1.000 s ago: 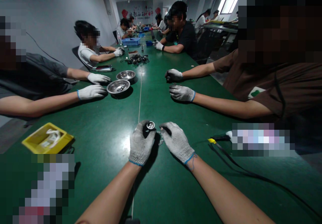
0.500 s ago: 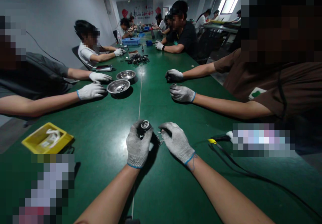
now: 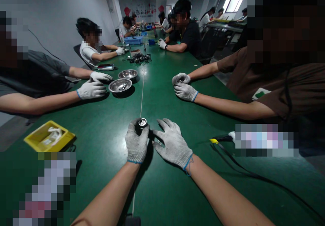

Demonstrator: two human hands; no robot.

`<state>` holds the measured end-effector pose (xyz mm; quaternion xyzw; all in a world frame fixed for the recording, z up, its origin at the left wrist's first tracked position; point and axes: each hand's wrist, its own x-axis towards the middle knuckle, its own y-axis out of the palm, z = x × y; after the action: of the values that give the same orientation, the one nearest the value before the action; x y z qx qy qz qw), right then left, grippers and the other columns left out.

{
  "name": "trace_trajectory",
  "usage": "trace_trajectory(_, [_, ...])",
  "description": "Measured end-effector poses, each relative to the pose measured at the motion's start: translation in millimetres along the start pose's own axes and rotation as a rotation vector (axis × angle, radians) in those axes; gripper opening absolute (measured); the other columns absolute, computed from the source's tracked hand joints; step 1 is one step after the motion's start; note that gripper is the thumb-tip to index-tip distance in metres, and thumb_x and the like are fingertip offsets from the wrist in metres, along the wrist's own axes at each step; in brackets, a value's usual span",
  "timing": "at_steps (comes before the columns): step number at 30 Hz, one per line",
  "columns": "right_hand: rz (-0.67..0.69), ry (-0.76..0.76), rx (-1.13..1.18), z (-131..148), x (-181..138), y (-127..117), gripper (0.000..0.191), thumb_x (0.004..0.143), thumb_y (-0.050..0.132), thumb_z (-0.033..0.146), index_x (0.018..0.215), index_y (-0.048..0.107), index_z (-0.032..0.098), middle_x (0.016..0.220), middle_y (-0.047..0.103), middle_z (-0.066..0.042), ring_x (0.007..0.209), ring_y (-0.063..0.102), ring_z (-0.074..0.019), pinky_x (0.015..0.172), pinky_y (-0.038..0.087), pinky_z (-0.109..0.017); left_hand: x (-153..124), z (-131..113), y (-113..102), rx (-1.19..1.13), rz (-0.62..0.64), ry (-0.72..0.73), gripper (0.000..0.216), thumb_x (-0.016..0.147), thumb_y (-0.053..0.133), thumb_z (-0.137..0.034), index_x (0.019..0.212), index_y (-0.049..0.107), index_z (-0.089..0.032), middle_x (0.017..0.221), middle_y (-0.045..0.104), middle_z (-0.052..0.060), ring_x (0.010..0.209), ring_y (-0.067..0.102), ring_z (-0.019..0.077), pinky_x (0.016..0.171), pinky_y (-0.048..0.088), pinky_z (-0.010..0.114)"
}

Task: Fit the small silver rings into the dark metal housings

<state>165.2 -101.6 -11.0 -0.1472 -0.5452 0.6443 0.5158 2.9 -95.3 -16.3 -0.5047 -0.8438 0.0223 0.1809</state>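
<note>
My left hand (image 3: pixel 137 143), in a whitish knit glove with a blue cuff edge, is closed around a small black round part (image 3: pixel 142 122). The part's upper face shows a silvery ring with several round shapes inside; its exact kind is unclear. To its right, my gloved right hand (image 3: pixel 172 143) is spread low over the green table with its fingers apart, and nothing shows between them. Several tiny metal rings (image 3: pixel 159 142) lie on the table by its thumb, partly hidden under the hand.
Two steel bowls (image 3: pixel 120 86) stand ahead on the left, near a co-worker's gloved hands (image 3: pixel 92 88). Another co-worker's hands (image 3: pixel 184 87) are at the right. A yellow bin (image 3: pixel 48 136) sits at left. A black cable (image 3: pixel 241 168) crosses the right side.
My right hand has moved left over the small rings and its fingers have spread. My left hand still holds the black part, shifted slightly left. The right co-worker's hands have come together.
</note>
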Motion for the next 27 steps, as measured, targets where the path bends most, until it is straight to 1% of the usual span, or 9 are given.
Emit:
trace_trajectory(3, [-0.015, -0.005, -0.015, 2, -1, 1, 0.030, 0.087, 0.073, 0.032, 0.115, 0.080, 0.022, 0.148, 0.060, -0.019, 0.141, 0.047, -0.0438, 0.114, 0.038, -0.066, 1, -1, 0, -0.004, 0.042, -0.037, 0.038, 0.084, 0.073, -0.037, 0.118, 0.069, -0.020, 0.108, 0.079, 0.007, 0.099, 0.076, 0.0229, 0.090, 0.062, 0.036])
trace_trajectory(6, [-0.113, 0.026, 0.063, -5, -2, 4, 0.021, 0.088, 0.068, 0.024, 0.105, 0.080, 0.021, 0.138, 0.068, -0.015, 0.133, 0.055, -0.0372, 0.114, 0.043, -0.059, 2, -3, -1, -0.029, 0.087, -0.049, 0.038, 0.083, 0.073, -0.036, 0.117, 0.069, -0.019, 0.106, 0.079, 0.007, 0.096, 0.076, 0.0222, 0.088, 0.062, 0.035])
trace_trajectory(10, [-0.255, 0.192, 0.178, -26, -3, 7, 0.037, 0.076, 0.058, 0.004, 0.103, 0.078, 0.021, 0.123, 0.074, -0.012, 0.120, 0.064, -0.0296, 0.111, 0.050, -0.050, 2, -4, -1, -0.060, 0.130, -0.049, 0.038, 0.084, 0.074, -0.036, 0.117, 0.069, -0.019, 0.106, 0.079, 0.007, 0.097, 0.076, 0.0218, 0.090, 0.063, 0.036])
trace_trajectory(12, [-0.258, 0.253, 0.151, -37, -4, 8, 0.041, 0.073, 0.057, 0.003, 0.102, 0.079, 0.021, 0.122, 0.074, -0.013, 0.119, 0.064, -0.0311, 0.110, 0.050, -0.052, 1, -2, -1, -0.098, 0.162, -0.065, 0.038, 0.083, 0.075, -0.035, 0.117, 0.068, -0.019, 0.107, 0.079, 0.007, 0.096, 0.077, 0.0221, 0.088, 0.064, 0.037])
trace_trajectory(15, [-0.244, 0.288, 0.106, -44, -4, 8, 0.039, 0.071, 0.059, 0.003, 0.099, 0.080, 0.022, 0.124, 0.073, -0.014, 0.120, 0.063, -0.0335, 0.109, 0.050, -0.055, 0, 1, 1, -0.142, 0.205, -0.068, 0.040, 0.082, 0.075, -0.033, 0.119, 0.068, -0.019, 0.108, 0.079, 0.008, 0.095, 0.077, 0.0225, 0.087, 0.065, 0.037])
trace_trajectory(18, [-0.211, 0.271, 0.061, -41, -3, 9, 0.037, 0.071, 0.062, 0.004, 0.097, 0.082, 0.021, 0.125, 0.074, -0.014, 0.121, 0.062, -0.0348, 0.108, 0.050, -0.055, -1, 3, 2, -0.120, 0.209, -0.045, 0.040, 0.082, 0.075, -0.032, 0.119, 0.069, -0.019, 0.110, 0.079, 0.008, 0.099, 0.077, 0.0228, 0.092, 0.064, 0.039])
trace_trajectory(22, [-0.182, 0.237, 0.045, -36, -3, 10, 0.036, 0.072, 0.062, 0.005, 0.095, 0.084, 0.023, 0.124, 0.075, -0.012, 0.120, 0.063, -0.0331, 0.107, 0.051, -0.053, -1, 2, 1, -0.102, 0.214, -0.030, 0.040, 0.082, 0.074, -0.033, 0.119, 0.068, -0.020, 0.110, 0.078, 0.007, 0.100, 0.076, 0.0228, 0.097, 0.062, 0.041])
trace_trajectory(25, [-0.178, 0.225, 0.064, -36, -2, 9, 0.036, 0.072, 0.062, 0.005, 0.093, 0.084, 0.024, 0.123, 0.076, -0.010, 0.118, 0.064, -0.0314, 0.107, 0.051, -0.051, 0, -1, 0, -0.113, 0.204, -0.042, 0.040, 0.082, 0.075, -0.035, 0.118, 0.068, -0.019, 0.109, 0.078, 0.008, 0.100, 0.076, 0.0228, 0.096, 0.062, 0.040])
trace_trajectory(27, [-0.195, 0.253, 0.066, -36, -2, 8, 0.034, 0.072, 0.063, 0.006, 0.093, 0.084, 0.023, 0.122, 0.077, -0.010, 0.117, 0.065, -0.0314, 0.106, 0.051, -0.051, 1, -2, -1, -0.126, 0.194, -0.061, 0.040, 0.082, 0.074, -0.036, 0.118, 0.068, -0.018, 0.109, 0.078, 0.008, 0.100, 0.076, 0.0228, 0.094, 0.062, 0.039])
